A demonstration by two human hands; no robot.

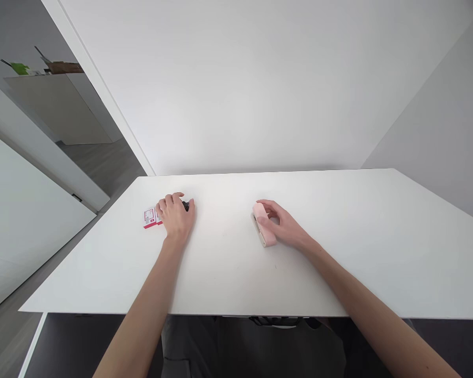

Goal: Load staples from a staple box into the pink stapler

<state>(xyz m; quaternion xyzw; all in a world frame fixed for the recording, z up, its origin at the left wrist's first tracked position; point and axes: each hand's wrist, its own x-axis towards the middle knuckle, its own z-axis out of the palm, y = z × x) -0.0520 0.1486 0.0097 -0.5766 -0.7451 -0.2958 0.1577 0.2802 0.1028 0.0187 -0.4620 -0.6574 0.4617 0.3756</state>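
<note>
My right hand (286,226) closes around a pale pink, oblong plastic stapler (267,233) on the white, flat-topped table (220,273); my half-curled left hand (176,218) covers a small black object (185,206), its grip unclear. A careless sweep could shove the red-and-white rectangular box (150,216).

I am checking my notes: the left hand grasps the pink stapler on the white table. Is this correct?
Wrong side: the head view shows the right hand, not the left hand, grasping the pink stapler on the white table.
</note>
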